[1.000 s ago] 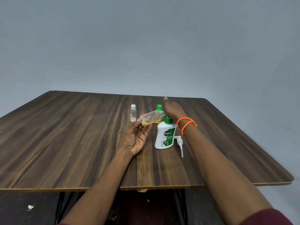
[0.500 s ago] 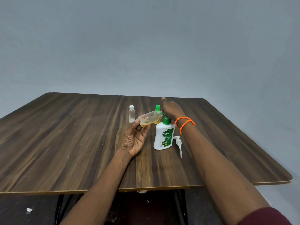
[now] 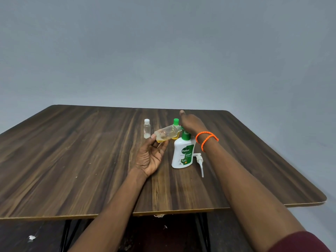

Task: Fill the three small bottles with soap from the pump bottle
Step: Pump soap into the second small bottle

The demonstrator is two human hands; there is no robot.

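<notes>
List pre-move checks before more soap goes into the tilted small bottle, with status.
1. Left hand holds the tilted small bottle by its base: ok.
2. Its neck is uncapped: ok.
3. Pump head is off the Dettol bottle, lying on the table: ok.
4. Right hand has a grip on something: cannot tell, fingers hidden.
5. White-capped bottle stands upright, clear of the hands: ok.
6. Green-capped bottle behind is filled: cannot tell, mostly hidden.
</notes>
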